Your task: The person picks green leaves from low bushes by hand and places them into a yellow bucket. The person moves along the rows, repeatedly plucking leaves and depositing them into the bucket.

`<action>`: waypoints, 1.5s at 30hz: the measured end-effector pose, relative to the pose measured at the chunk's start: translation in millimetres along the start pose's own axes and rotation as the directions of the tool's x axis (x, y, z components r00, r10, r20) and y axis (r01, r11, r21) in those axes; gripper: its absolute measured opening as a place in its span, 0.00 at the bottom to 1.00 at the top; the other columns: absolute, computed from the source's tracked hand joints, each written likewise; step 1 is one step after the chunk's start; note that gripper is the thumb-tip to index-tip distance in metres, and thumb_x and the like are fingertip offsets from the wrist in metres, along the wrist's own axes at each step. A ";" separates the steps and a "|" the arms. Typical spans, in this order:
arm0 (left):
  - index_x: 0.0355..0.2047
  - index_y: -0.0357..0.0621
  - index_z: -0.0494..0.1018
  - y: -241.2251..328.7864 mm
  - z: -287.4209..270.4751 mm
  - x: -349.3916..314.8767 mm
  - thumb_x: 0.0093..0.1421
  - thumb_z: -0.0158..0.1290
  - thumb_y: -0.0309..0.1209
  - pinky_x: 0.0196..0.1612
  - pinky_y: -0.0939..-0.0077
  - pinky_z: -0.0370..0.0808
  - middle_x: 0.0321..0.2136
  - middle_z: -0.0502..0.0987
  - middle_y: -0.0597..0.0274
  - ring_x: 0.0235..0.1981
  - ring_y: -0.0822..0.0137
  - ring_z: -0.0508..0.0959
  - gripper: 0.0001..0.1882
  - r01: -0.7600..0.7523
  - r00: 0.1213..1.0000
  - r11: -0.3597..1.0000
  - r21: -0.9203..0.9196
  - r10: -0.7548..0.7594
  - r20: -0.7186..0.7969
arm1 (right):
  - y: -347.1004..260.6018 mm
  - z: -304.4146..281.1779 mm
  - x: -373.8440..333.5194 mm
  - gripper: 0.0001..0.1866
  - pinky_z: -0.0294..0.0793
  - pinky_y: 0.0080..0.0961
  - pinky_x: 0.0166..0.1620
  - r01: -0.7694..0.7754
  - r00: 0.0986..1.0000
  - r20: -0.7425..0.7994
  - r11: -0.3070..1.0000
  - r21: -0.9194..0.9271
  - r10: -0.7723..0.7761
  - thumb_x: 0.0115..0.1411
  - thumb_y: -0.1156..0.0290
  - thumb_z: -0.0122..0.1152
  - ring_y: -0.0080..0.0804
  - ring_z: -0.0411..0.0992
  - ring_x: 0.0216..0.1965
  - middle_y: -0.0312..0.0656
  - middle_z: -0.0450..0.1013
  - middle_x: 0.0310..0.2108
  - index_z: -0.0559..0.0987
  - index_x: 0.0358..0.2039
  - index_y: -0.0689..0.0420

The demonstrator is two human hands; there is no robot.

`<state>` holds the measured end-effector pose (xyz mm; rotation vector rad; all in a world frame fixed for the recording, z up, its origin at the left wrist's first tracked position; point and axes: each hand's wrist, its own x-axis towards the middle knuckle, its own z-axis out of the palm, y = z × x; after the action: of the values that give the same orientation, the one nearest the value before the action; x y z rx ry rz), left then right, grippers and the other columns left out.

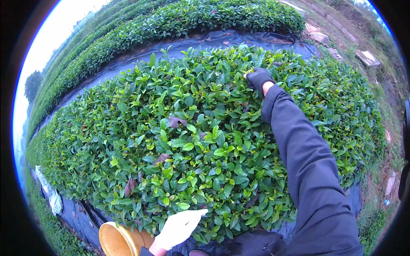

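A broad, trimmed tea bush [183, 128] with glossy green leaves and paler young shoots fills the middle. My right hand [259, 80], in a dark glove, reaches over its far side. Its fingers are closed at the leaf tops, with a small pale yellowish spot at the fingertips; what they grip is too small to make out. My left hand [180, 228], in a white glove, is low over the near edge of the bush. Its fingers are drawn together toward the right, and glare hides whatever may be between them. Beside its wrist, a yellowish bucket [136, 238] leans with its mouth toward the left.
Dark plastic sheeting [188, 45] runs behind the bush, and more lies along its near side. Further hedge rows [171, 22] curve away beyond. A whitish plastic sheet [50, 194] lies at the left. Stones [319, 38] and a pale block [367, 58] border the right-hand slope.
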<state>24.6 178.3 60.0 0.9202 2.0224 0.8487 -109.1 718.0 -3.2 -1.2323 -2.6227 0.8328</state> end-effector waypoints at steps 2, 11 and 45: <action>0.47 0.47 0.76 -5.7 -0.7 -6.0 0.64 0.45 0.34 0.45 0.73 0.74 0.40 0.79 0.59 0.41 0.61 0.79 0.15 0.021 1.000 1.000 0.002 -0.021 -0.017 | -31.0 -1.0 -25.9 0.30 0.71 0.36 0.50 -0.005 1.000 0.016 0.998 -0.059 0.006 0.56 0.45 0.54 0.45 0.74 0.46 0.49 0.75 0.45 0.75 0.50 0.56; 0.47 0.49 0.76 -1.7 0.9 -4.8 0.64 0.45 0.34 0.45 0.72 0.74 0.40 0.79 0.59 0.41 0.61 0.79 0.15 0.022 1.000 1.000 0.002 -0.022 -0.003 | 13.1 2.9 25.8 0.25 0.73 0.38 0.47 0.071 0.993 0.112 0.929 -0.363 -0.032 0.53 0.49 0.52 0.48 0.74 0.44 0.53 0.75 0.42 0.81 0.37 0.58; 0.48 0.52 0.75 -3.4 4.2 -3.2 0.64 0.46 0.36 0.47 0.73 0.73 0.42 0.78 0.59 0.43 0.60 0.78 0.15 0.035 0.999 0.999 -0.015 -0.035 0.039 | -20.4 -17.6 -29.7 0.17 0.75 0.38 0.44 0.279 0.959 0.158 0.891 -0.357 -0.237 0.57 0.58 0.55 0.44 0.75 0.41 0.50 0.76 0.40 0.79 0.40 0.57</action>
<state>28.5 174.9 56.3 0.8834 1.9905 0.8209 -97.3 692.9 25.8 -0.8883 -3.0499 0.3694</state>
